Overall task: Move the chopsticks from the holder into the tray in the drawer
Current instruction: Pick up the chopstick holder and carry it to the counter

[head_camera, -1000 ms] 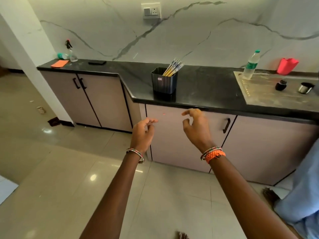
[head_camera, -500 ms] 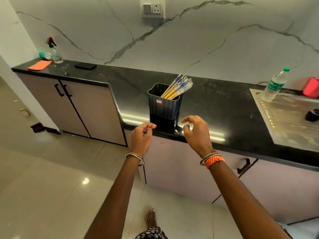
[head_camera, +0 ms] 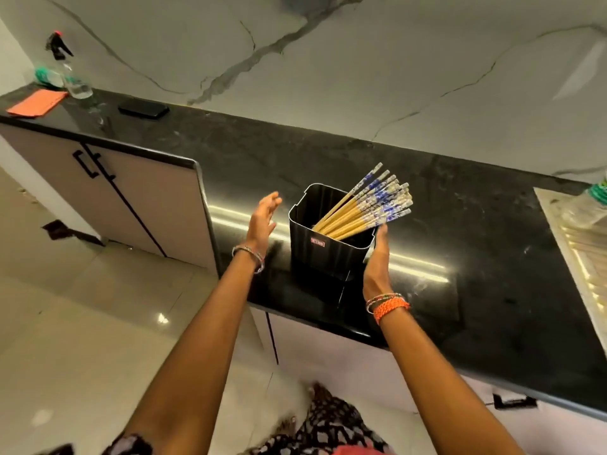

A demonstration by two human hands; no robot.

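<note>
Closer now than half a second back: both arms stretched out over the counter (head_camera: 328,152), with the holder (head_camera: 328,247) much larger in view and seen from above. Left hand (head_camera: 262,218) opened up from its earlier loose curl, fingers straight and spread wide, hanging just left of the holder and not touching it. Right hand (head_camera: 377,254) likewise flattened out, fingers straight, lying against or just beside the holder's right wall; cannot tell whether touching. Nothing gripped by either hand. Placed on both sides like this, most likely to bracket the holder or gather the bundle from two sides.

Chopsticks (head_camera: 368,205) all in the holder, not yet lifted, leaning together toward the right rim with patterned blue-and-white ends sticking out past it. No drawer or tray in view; cabinet fronts below the counter shut.

Far left of the counter: orange cloth (head_camera: 37,101), spray bottle (head_camera: 67,72), dark phone (head_camera: 143,110). Sink edge at far right
</note>
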